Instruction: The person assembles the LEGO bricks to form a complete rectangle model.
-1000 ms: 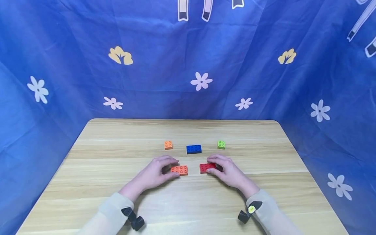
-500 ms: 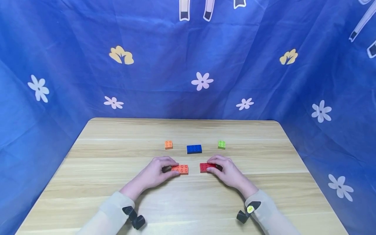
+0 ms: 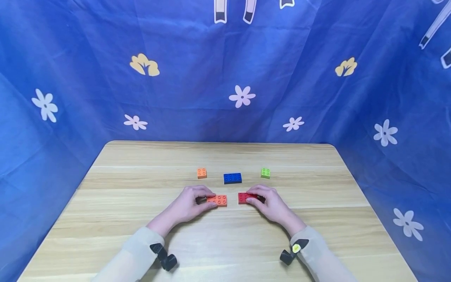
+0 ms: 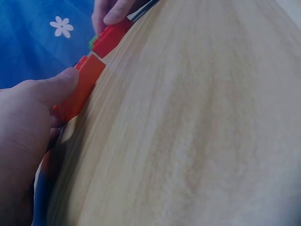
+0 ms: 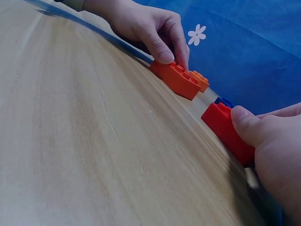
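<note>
My left hand point(image 3: 190, 203) pinches a long orange-red building brick point(image 3: 220, 201) between thumb and fingers, by its left part. Opposite it, my right hand point(image 3: 270, 202) grips a red building brick point(image 3: 243, 197) by its right part. The two bricks lie nearly in line, studs up, with a small gap between their facing ends. In the right wrist view the thumb covers part of the red brick point(image 5: 225, 127). The left wrist view shows the thumb lying along the orange-red brick point(image 4: 84, 87).
Behind the hands sits a blue brick point(image 3: 232, 178). A small orange brick point(image 3: 202, 173) stands to its left and a small green brick point(image 3: 265, 173) to its right. A blue patterned cloth point(image 3: 197, 78) encloses the wooden table point(image 3: 225, 250).
Both bricks have shifted slightly toward each other and a little away from the person, each held in its hand. The gap between them is narrower.
</note>
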`<state>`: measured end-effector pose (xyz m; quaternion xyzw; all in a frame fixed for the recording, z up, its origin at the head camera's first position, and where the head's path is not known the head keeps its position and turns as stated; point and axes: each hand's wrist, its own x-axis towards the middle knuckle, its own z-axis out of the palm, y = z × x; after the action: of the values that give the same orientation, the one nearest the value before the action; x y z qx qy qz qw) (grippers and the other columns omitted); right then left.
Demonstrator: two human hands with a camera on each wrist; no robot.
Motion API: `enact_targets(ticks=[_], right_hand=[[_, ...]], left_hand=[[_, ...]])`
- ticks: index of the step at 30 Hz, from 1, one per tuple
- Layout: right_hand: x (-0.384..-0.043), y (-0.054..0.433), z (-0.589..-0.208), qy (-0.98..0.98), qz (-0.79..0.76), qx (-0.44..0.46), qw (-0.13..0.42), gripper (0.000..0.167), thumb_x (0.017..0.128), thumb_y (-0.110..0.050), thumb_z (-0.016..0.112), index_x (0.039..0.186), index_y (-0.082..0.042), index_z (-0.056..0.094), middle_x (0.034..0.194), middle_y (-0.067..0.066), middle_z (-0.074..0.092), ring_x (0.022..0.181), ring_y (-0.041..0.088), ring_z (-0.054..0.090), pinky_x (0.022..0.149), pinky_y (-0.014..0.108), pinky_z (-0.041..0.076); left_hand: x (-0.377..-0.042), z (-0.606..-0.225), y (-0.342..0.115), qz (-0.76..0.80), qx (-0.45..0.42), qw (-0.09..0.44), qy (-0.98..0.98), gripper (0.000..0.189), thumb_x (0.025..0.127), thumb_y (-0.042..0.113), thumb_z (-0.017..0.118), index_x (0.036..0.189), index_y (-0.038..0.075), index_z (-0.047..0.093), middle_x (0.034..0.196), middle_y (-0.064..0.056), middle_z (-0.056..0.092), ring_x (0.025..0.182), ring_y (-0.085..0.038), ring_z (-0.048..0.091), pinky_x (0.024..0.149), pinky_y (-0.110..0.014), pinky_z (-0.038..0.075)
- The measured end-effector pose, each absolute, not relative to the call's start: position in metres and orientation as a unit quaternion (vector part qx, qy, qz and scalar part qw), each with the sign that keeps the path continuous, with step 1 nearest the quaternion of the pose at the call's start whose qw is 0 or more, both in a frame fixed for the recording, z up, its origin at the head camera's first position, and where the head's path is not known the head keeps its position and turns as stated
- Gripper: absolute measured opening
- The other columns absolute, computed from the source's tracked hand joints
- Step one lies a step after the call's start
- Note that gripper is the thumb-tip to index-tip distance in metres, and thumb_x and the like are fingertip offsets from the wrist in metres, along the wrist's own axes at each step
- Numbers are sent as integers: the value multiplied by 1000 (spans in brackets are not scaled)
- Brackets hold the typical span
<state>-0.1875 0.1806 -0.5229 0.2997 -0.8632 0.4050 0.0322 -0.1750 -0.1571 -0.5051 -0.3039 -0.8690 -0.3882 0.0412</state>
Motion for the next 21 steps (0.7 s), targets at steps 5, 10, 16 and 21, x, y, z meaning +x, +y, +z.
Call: enact_targets(ticks=[5,10,16,21], right_hand=[[-189,179,-523,-857,411,309,45,26,98,-27,79,121,-15,79,119,-9,72,114,14,68,105,42,53],[-190,177,-523,-855,412,311,48,26,97,-26,80,121,-16,79,119,-9,73,114,14,68,105,43,53],[-192,175,-523,-858,413,303,41,25,96,-25,81,120,-17,80,119,-9,73,115,15,68,105,44,52],[-194,173,-524,-858,418,295,43,25,96,-27,82,119,-18,80,119,-9,73,116,15,68,106,44,52]], left_hand=[[-177,-505,-154,-387,-298,38,-872,31,92,31,86,116,12,81,108,8,75,99,-9,70,87,-34,59],[-180,-506,-151,-386,-299,43,-871,32,94,33,84,117,11,81,109,6,76,101,-12,70,89,-36,60],[-183,-507,-147,-385,-299,46,-872,33,93,33,85,116,11,81,109,4,76,101,-14,71,90,-38,60],[-186,-507,-144,-391,-298,43,-870,33,92,33,85,116,10,81,109,3,77,101,-14,71,90,-38,60]])
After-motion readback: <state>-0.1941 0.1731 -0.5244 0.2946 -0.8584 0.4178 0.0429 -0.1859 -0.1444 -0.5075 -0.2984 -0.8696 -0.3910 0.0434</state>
